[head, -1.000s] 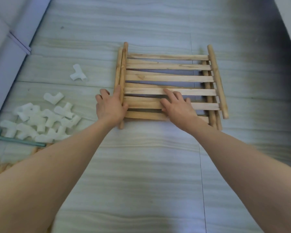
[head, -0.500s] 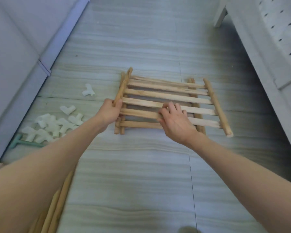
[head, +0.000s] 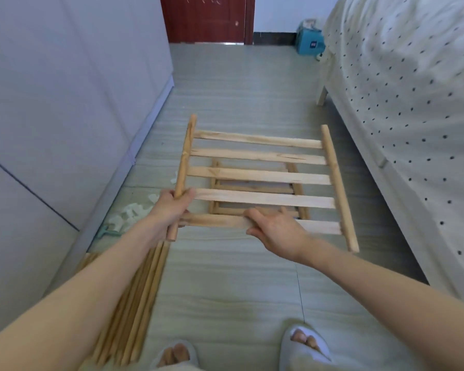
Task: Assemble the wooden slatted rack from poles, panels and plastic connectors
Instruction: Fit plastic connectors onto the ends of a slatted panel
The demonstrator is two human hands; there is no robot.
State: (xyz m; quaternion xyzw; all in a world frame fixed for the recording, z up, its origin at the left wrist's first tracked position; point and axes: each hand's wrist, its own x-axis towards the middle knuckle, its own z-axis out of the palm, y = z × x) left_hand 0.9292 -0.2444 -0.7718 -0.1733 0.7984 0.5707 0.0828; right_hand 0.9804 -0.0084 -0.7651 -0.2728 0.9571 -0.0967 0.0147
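A wooden slatted panel (head: 260, 176), several flat slats between two round side poles, is held up off the floor. My left hand (head: 172, 207) grips its left side pole near the lower end. My right hand (head: 275, 230) grips the nearest slat, fingers curled over its top edge. A second slatted panel (head: 255, 190) lies flat on the floor below, seen through the gaps. White plastic connectors (head: 133, 214) lie on the floor at the left, partly hidden by my left arm. Loose wooden poles (head: 134, 309) lie in a bundle under my left forearm.
A grey cabinet (head: 65, 116) runs along the left. A bed with a dotted white cover (head: 413, 116) stands at the right. A dark red door (head: 206, 18) and a teal box (head: 310, 42) are at the far end. My slippered feet (head: 303, 346) show at the bottom.
The top panel has been lifted off the stack and now hangs above the floor in both hands; one panel stays on the floor. The view has risen and tilted up, showing the door and bed.
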